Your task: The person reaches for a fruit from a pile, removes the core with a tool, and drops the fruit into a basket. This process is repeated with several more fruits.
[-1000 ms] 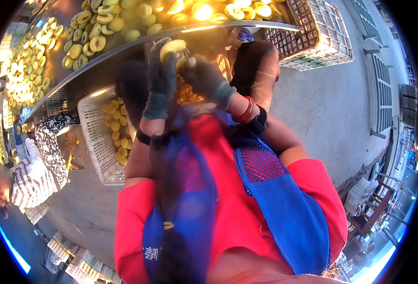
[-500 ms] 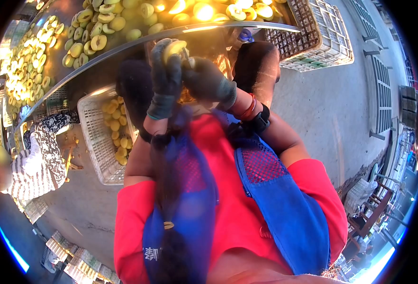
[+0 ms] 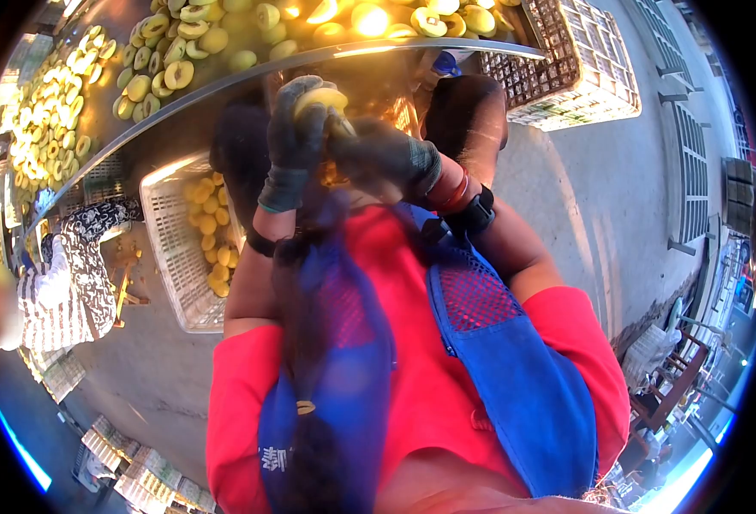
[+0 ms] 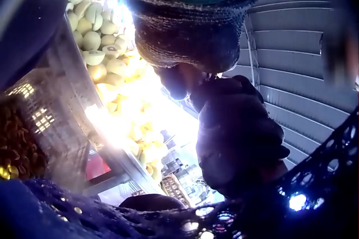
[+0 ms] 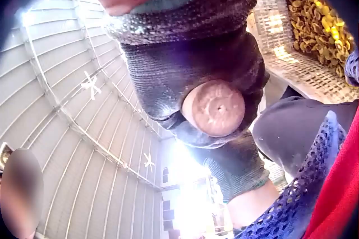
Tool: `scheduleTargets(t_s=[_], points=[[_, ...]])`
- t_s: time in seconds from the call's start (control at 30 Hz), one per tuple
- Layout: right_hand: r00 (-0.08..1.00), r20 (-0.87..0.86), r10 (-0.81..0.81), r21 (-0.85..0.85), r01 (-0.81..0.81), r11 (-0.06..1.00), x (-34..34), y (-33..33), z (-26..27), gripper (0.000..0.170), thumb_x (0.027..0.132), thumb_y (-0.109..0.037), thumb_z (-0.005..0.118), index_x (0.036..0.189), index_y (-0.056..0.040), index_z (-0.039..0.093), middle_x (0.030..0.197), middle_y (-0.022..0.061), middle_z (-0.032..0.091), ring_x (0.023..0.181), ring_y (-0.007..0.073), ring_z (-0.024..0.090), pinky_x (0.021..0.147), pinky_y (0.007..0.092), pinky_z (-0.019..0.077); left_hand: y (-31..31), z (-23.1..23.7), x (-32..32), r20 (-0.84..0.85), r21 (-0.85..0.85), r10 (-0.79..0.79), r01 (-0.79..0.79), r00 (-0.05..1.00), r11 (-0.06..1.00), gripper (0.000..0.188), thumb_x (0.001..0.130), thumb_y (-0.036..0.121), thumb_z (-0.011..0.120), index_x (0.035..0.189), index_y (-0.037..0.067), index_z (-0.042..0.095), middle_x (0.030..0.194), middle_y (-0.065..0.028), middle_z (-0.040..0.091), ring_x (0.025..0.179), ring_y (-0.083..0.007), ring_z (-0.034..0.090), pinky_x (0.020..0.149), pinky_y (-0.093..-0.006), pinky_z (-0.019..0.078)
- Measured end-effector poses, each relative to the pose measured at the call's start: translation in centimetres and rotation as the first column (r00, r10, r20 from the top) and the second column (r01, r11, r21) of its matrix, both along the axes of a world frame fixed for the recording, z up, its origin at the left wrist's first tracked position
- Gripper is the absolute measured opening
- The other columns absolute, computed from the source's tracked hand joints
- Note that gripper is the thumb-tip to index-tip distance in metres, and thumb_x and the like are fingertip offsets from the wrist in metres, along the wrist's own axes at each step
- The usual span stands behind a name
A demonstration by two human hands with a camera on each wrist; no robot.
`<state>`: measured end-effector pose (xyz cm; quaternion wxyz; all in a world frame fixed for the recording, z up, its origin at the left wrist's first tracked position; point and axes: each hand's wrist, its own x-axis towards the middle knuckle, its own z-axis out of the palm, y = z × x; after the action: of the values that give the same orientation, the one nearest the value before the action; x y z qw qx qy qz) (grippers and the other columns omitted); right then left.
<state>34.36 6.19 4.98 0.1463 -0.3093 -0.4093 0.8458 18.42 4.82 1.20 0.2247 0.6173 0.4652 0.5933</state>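
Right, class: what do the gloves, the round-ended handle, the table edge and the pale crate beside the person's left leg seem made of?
Gloves: knitted fabric with ribbed cuffs; the darker areas may be rubber-coated.
Handle: perhaps matte wood, from its brownish, marked end, though plastic is possible.
Table edge: likely smooth metal, as it gleams.
Crate: apparently moulded plastic, matte, from its regular perforated walls.

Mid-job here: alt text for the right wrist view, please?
The right hand, gloved in dark grey knit, grips a round-ended, pinkish-brown cylindrical handle. Below it in the picture shows the similarly gloved left hand; at upper right, a pale lattice crate holds yellow-brown pieces.
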Motion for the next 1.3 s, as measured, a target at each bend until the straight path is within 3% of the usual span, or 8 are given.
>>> scheduleTargets(t_s=[0.17, 0.7, 0.83, 0.97, 1.07, 1.1, 1.27, 1.3], points=[[0.998, 0.049, -0.031, 0.073, 0.028, 0.997, -1.0, -0.3, 0.5, 0.012, 0.085, -0.015, 0.057, 0.086, -0.0033, 0.057, 0.066, 0.0021, 0.053, 0.053, 0.0099, 0.049, 0.048, 0.0231, 0.0417, -0.2, -0.5, 0.1, -0.049, 0.044, 0.137, -0.135, 0.989, 0.990, 0.031, 0.085, 0.020, 0.056, 0.109, 0.001, 0.052, 0.101, -0.0152, 0.062, 0.091, -0.0264, 0.062, 0.081, -0.0342, 0.0486], [0.978, 0.021, 0.207, -0.080, -0.205, 0.975, 0.5, 0.4, -1.2, 0.009, 0.082, -0.013, 0.058, 0.085, -0.0044, 0.058, 0.068, 0.0033, 0.054, 0.056, 0.0108, 0.052, 0.047, 0.0250, 0.0436, -0.8, 0.2, -1.4, 0.079, -0.153, -0.281, 0.291, 0.956, 0.945, 0.030, 0.087, 0.023, 0.056, 0.108, 0.001, 0.053, 0.099, -0.0110, 0.061, 0.091, -0.0196, 0.059, 0.081, -0.0303, 0.0472], [0.947, -0.051, 0.318, 0.228, -0.299, 0.926, 0.7, 0.8, -2.5, 0.016, 0.082, -0.017, 0.058, 0.089, -0.0029, 0.060, 0.075, 0.0027, 0.059, 0.066, 0.0096, 0.055, 0.056, 0.0233, 0.0454, -0.9, 0.9, -2.1, 0.013, -0.205, -0.363, 0.358, 0.932, 0.911, 0.029, 0.088, 0.021, 0.055, 0.108, 0.001, 0.053, 0.097, -0.0098, 0.060, 0.090, -0.0187, 0.058, 0.081, -0.0295, 0.0467], [0.953, -0.010, 0.304, 0.138, -0.299, 0.944, 0.5, 0.3, -0.9, 0.019, 0.083, -0.018, 0.058, 0.092, -0.0022, 0.060, 0.078, 0.0016, 0.060, 0.070, 0.0083, 0.055, 0.060, 0.0229, 0.0454, -1.3, 0.7, -2.3, -0.014, -0.261, -0.381, 0.364, 0.925, 0.894, 0.048, 0.091, 0.044, 0.049, 0.108, -0.001, 0.053, 0.097, -0.0084, 0.060, 0.091, -0.0172, 0.058, 0.081, -0.0292, 0.0461], [0.952, -0.063, 0.299, -0.081, -0.303, 0.949, 0.8, 0.3, -0.8, 0.020, 0.083, -0.018, 0.059, 0.094, -0.0022, 0.060, 0.078, 0.0013, 0.059, 0.069, 0.0083, 0.054, 0.059, 0.0228, 0.0450, -1.6, 1.0, -2.4, 0.125, -0.280, -0.435, 0.452, 0.892, 0.847, 0.028, 0.090, 0.023, 0.052, 0.107, 0.001, 0.054, 0.095, -0.0083, 0.060, 0.088, -0.0166, 0.058, 0.078, -0.0281, 0.0468], [0.952, -0.093, 0.290, -0.208, -0.304, 0.930, 0.9, 0.2, -0.7, 0.020, 0.083, -0.018, 0.059, 0.095, -0.0022, 0.060, 0.077, 0.0013, 0.059, 0.068, 0.0085, 0.054, 0.059, 0.0228, 0.0448, -1.6, 0.7, -2.4, 0.159, -0.297, -0.392, 0.423, 0.906, 0.856, 0.035, 0.091, 0.032, 0.050, 0.107, 0.001, 0.053, 0.096, -0.0090, 0.060, 0.088, -0.0168, 0.058, 0.077, -0.0285, 0.0470], [0.976, 0.018, 0.217, 0.094, -0.218, 0.971, -0.9, -0.5, -0.5, 0.018, 0.082, -0.014, 0.061, 0.097, -0.0028, 0.059, 0.076, 0.0005, 0.059, 0.067, 0.0089, 0.054, 0.060, 0.0231, 0.0456, -1.4, -0.2, -2.4, 0.528, -0.399, -0.049, 0.298, 0.848, 0.867, 0.053, 0.092, 0.050, 0.042, 0.108, 0.001, 0.052, 0.095, -0.0120, 0.061, 0.083, -0.0197, 0.060, 0.074, -0.0312, 0.0489], [0.975, 0.050, 0.215, 0.161, -0.220, 0.962, -1.1, -0.4, -0.5, 0.018, 0.082, -0.013, 0.062, 0.097, -0.0029, 0.060, 0.076, 0.0004, 0.059, 0.068, 0.0090, 0.054, 0.060, 0.0236, 0.0460, -1.5, 0.0, -2.6, 0.354, -0.362, -0.022, 0.158, 0.935, 0.919, 0.054, 0.092, 0.050, 0.040, 0.109, 0.001, 0.052, 0.094, -0.0124, 0.061, 0.082, -0.0203, 0.060, 0.074, -0.0317, 0.0495]])
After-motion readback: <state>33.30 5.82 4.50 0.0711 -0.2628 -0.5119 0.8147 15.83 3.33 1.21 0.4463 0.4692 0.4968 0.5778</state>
